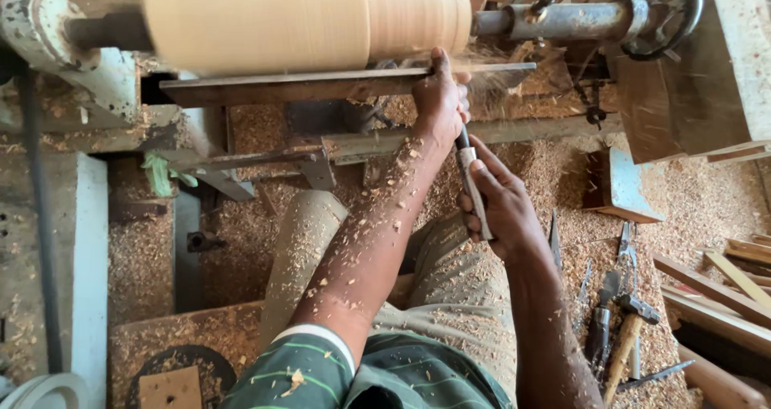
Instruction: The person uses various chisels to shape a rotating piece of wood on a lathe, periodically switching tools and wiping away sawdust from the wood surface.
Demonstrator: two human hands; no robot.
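A pale wooden cylinder (pixel 305 20) is mounted horizontally across the top of the view, blurred by rotation. Its right end is stepped to a narrower diameter and meets a metal spindle (pixel 554 20) fitted with a dark handwheel (pixel 666 16). Directly below the cylinder runs a long flat tool rest (pixel 321 84), its upper edge just beside the wood surface.

The chisel (pixel 472 188) crosses the rest near its right end and points at the narrower section; its tip is hidden behind the left hand. The left hand (pixel 440 96) is clenched over the blade and pressed on the edge of the rest. The right hand (pixel 502 204) grips the chisel handle closed, lower and nearer the body. Wood chips fly off to the right of the left hand and cover the left forearm.

Sawdust (pixel 707 200) covers the floor and the machine frame. To the right of the right arm, near it, loose hand tools (pixel 614 329) lie on the shavings, well apart from the rest. Wooden strips (pixel 723 288) lie along the right edge. A grey upright post (pixel 84 256) bounds the left side.
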